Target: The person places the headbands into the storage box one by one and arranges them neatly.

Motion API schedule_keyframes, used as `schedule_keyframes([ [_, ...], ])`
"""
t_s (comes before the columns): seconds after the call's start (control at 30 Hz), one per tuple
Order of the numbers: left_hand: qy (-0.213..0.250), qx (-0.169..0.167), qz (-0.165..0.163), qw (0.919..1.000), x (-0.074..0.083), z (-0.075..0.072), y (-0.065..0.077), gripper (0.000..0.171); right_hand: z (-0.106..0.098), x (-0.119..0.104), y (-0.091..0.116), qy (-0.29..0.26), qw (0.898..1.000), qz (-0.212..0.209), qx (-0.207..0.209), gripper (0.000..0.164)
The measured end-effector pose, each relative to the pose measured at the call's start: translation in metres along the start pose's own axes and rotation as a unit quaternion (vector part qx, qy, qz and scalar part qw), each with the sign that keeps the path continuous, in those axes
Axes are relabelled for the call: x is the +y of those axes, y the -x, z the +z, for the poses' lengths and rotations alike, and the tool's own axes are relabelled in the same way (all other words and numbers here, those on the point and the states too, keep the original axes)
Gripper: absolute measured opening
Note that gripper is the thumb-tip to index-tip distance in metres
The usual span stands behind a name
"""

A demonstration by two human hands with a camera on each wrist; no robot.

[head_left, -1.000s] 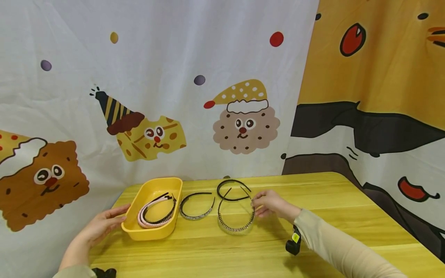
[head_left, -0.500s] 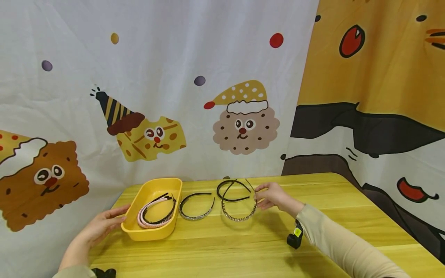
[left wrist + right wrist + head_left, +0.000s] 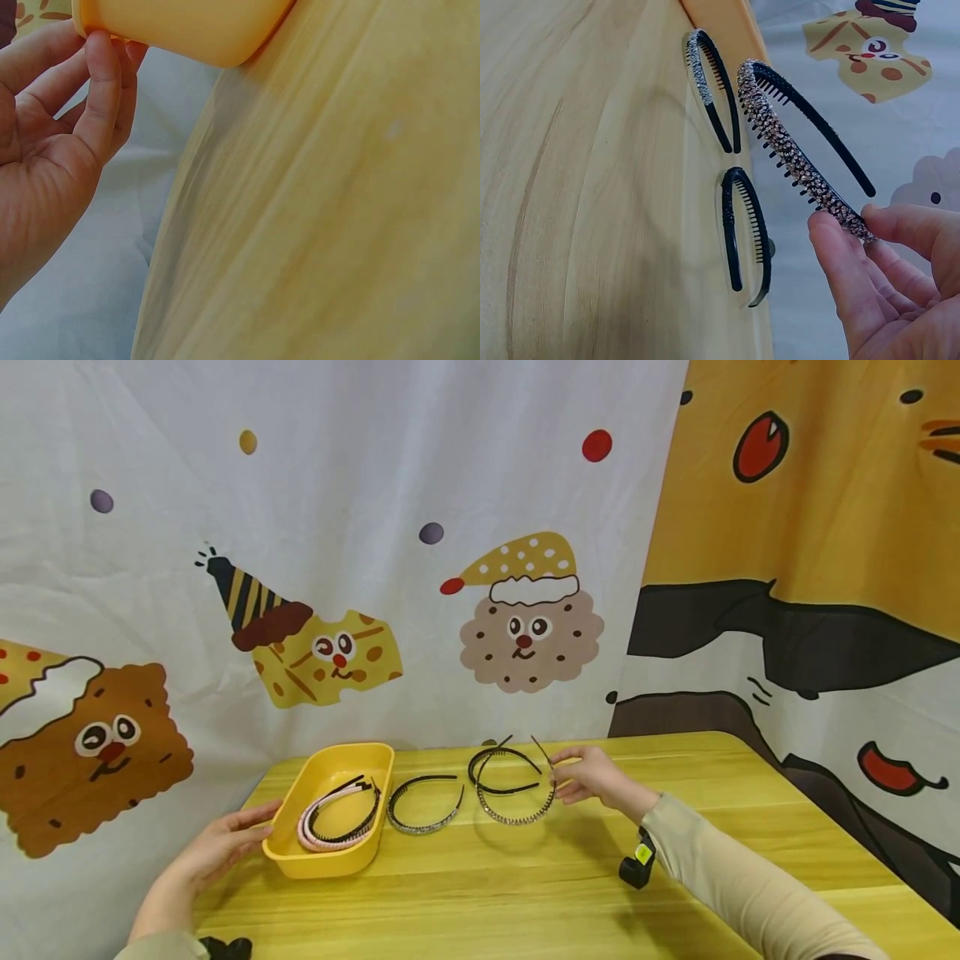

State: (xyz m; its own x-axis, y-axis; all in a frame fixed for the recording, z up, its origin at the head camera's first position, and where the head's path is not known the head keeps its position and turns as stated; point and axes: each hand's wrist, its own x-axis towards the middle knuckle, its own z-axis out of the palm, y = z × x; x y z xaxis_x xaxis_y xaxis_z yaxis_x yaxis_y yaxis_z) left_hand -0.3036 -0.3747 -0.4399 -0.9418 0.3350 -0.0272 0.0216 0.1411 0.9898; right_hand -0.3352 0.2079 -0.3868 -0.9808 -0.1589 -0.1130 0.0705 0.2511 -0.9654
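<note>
In the head view my right hand [image 3: 592,777] pinches one side of a headband [image 3: 517,820], raised off the table. Close up in the right wrist view, this headband [image 3: 799,161] is black, toothed inside and covered in pinkish sparkling stones; thumb and fingertips grip it near one end. Behind it on the table lies a plain black headband [image 3: 480,772]. Left of that rests a black headband with silver glitter [image 3: 423,829]. My left hand [image 3: 225,843] holds the left rim of a yellow tray [image 3: 322,867], fingertips gathered under the rim in the left wrist view.
Inside the tray lie pink [image 3: 303,835] and black headbands. All stands on a wood-grain table [image 3: 450,910], whose far edge runs along a cartoon-printed curtain [image 3: 337,485]. A black wrist device [image 3: 636,868] hangs below the right sleeve.
The sparkling headband has risen off the table and moved slightly back and right with my right hand. The clear band of light beneath it has faded. My left hand and the tray stay put.
</note>
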Motion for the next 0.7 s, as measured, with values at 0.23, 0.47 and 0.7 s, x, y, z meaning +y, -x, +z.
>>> schedule_keyframes([
  [0.23, -0.010, 0.010, -0.009, 0.9999, -0.0002, 0.0006, -0.0005, 0.063, 0.0015, -0.0009, -0.0006, -0.011, 1.000, -0.002, -0.006, 0.040],
  [0.47, -0.026, 0.008, -0.020, 0.9994, 0.0014, 0.0006, -0.0009, 0.065, 0.0038, -0.0003, -0.0028, -0.023, 1.000, -0.005, -0.006, 0.044],
  [0.7, -0.029, -0.001, -0.025, 0.9993, 0.0033, 0.0010, 0.0000, 0.065, 0.0059, 0.0033, -0.0045, -0.033, 0.999, -0.005, -0.009, 0.044],
])
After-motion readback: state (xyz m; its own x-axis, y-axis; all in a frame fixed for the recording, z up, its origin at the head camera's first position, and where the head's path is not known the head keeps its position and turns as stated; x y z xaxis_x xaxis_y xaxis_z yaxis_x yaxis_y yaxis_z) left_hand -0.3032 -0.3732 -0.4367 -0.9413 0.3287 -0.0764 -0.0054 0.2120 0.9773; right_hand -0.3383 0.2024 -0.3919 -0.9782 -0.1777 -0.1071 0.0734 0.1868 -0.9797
